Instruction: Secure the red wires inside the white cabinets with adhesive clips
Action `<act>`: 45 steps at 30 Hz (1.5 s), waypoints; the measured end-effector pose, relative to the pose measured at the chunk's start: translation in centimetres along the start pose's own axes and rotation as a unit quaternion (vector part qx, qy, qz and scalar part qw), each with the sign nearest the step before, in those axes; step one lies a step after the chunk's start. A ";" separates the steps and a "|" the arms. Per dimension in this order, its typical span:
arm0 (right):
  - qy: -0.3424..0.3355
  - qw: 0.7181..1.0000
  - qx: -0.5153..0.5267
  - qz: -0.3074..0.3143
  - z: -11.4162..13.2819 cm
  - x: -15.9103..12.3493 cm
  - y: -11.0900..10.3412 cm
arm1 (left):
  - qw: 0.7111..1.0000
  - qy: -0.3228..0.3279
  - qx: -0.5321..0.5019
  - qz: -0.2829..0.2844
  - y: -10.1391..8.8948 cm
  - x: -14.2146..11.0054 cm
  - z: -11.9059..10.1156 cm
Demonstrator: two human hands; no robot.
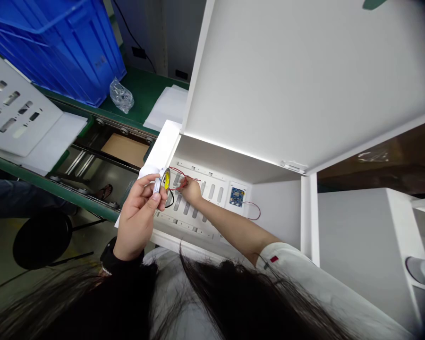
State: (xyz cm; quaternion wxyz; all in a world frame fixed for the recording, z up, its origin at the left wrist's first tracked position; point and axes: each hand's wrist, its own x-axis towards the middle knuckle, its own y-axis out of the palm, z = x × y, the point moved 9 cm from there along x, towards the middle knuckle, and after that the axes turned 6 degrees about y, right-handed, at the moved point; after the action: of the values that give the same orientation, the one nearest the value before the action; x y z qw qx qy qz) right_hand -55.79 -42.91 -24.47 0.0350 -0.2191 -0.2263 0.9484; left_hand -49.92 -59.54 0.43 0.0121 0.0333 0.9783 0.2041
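My left hand (140, 212) is closed on a tape roll (159, 182) with a white, blue-printed outer face and a yellow inner ring. It holds the roll above the near left edge of an open white metal cabinet (170, 141). Inside the cabinet, my right hand (191, 190) pinches thin red wires (179, 171) over a slotted white panel (212, 191). A black wire (171, 200) curves down beside the tape roll. To the right of my right hand, a blue circuit board (237, 197) is mounted on the panel, with a red wire (258, 208) looping out from it.
A large white door (286, 85) stands raised behind the cabinet. Left are a roller conveyor (106, 123), a slotted white panel (21, 108), a blue crate (63, 52) and a clear plastic bag (122, 96). A black stool (42, 239) and a person's leg (17, 197) are lower left.
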 end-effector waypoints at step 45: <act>0.003 0.940 -0.340 -0.035 1.8 -0.4 0.0 | 1.000 -0.004 0.022 0.001 0.0 -0.1 0.1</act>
State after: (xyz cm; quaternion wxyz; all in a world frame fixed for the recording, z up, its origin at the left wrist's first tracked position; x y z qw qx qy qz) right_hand -56.25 -43.69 -22.84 -0.0073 -0.2124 -0.5425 0.8127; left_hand -49.86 -59.56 0.34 0.0150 0.0358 0.9824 0.1827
